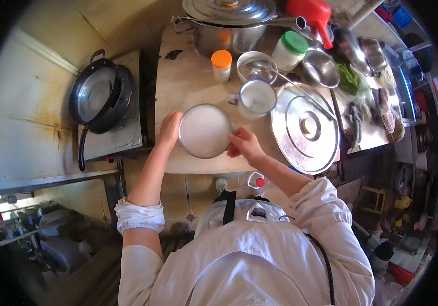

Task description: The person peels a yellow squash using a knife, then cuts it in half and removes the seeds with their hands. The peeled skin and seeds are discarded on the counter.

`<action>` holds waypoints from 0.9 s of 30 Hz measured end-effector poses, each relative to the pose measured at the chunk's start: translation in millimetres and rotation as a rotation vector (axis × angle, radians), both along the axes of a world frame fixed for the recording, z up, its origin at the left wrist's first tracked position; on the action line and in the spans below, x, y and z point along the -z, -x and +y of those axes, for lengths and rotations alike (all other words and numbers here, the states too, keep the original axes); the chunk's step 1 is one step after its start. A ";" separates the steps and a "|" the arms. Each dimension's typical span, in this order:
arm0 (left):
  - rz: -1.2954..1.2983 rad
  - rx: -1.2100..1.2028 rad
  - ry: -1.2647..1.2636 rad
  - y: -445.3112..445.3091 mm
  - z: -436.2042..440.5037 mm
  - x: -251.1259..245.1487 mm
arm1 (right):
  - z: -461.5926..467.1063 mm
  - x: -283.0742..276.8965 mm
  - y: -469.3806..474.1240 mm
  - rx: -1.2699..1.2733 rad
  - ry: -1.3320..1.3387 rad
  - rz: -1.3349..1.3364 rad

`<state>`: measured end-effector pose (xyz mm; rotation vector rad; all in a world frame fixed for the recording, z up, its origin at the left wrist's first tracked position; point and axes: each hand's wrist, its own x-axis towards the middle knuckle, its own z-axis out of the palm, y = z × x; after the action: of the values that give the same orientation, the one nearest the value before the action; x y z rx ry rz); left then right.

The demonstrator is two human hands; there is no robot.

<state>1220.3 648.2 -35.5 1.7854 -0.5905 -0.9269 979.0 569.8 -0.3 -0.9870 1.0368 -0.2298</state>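
Observation:
Between my two hands is a round, rimmed vessel (206, 131) with a white inside, above the near part of the wooden table. My left hand (171, 128) grips its left edge. On the other side, the fingers of my right hand (244, 144) pinch the rim. A white enamel mug (258, 97) with a blue rim stands just beyond my right hand. Behind the mug, a ladle (303, 90) rests in a white bowl (244, 63), its long handle reaching over a large metal lid (299, 153). An orange-capped jar (221, 65) stands left of the bowl.
A large lidded metal pot (223, 38) stands at the back, near a green-capped jar (289, 49), a metal bowl (321, 69) and a red plastic scoop (312, 15). Black frying pans (96, 91) sit on the left. Leafy greens (348, 79) lie at the right. A plastic bottle (255, 180) is below the table edge.

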 end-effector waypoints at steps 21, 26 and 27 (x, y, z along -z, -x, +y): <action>-0.165 -0.232 -0.004 -3.9 26.2 -3.2 | -2.8 -35.8 64.7 -0.155 0.111 -0.043; -0.579 -0.169 0.354 64.3 59.2 -54.3 | -7.8 -61.6 191.3 -0.046 0.276 -0.082; -0.606 -0.204 0.381 86.3 57.1 -64.9 | -10.2 -63.0 222.9 -0.008 0.337 -0.108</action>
<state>1134.0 705.3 29.3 1.7201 -0.8762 -0.1016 756.0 559.6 62.7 -1.2679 0.9112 -0.4571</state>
